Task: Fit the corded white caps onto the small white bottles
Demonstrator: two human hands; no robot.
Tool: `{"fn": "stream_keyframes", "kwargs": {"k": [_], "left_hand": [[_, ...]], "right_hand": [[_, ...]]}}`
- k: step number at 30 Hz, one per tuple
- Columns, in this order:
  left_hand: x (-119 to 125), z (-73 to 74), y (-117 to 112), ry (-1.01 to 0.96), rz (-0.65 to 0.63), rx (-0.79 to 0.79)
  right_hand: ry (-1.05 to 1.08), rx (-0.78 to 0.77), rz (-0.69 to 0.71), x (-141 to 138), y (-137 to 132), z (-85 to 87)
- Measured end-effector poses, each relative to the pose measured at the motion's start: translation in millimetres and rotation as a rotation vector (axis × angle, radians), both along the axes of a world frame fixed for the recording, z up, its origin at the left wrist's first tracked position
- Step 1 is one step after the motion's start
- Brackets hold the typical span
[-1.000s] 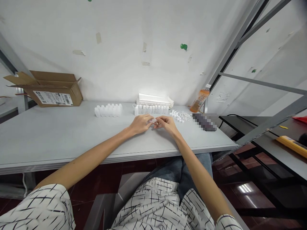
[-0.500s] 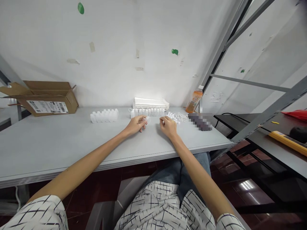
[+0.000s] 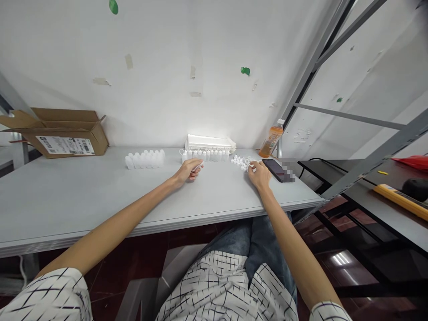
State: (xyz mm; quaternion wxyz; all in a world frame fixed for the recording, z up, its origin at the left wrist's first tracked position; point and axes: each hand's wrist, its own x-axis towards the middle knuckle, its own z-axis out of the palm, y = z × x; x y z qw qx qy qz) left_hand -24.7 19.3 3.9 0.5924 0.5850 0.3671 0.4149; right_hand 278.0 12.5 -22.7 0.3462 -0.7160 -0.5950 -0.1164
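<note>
the left hand (image 3: 188, 172) curled round a small white bottle (image 3: 198, 166) over the bench (image 3: 160, 196); the right hand (image 3: 260, 175), arm outstretched, lay curved at the white caps (image 3: 238, 162), whether holding one, impossible to tell.

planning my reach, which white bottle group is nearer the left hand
The row of bottles before the white stack, just beyond the left hand; the other group stands farther left.

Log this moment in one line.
left hand: holding small whitish piece | right hand: at edge of small white parts | central bottle row: beyond left hand | phone: beside right hand
</note>
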Motion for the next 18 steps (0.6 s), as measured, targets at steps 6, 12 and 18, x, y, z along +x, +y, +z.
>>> {"fn": "stream_keyframes", "kwargs": {"k": [6,12,18], "left_hand": [[-1.2,1.8,-1.6,-0.106,-0.036,-0.036],[-1.2,2.8,-2.9,-0.141,-0.030,-0.047],[-0.7,2.3,-3.9,-0.088,-0.032,0.005]], "right_hand": [[-0.015,-0.083,-0.002,0.5,-0.1,-0.1],[-0.027,-0.171,-0.065,-2.5,-3.1,4.0],[-0.087,-0.264,-0.075,-6.2,-6.4,6.8]]}}
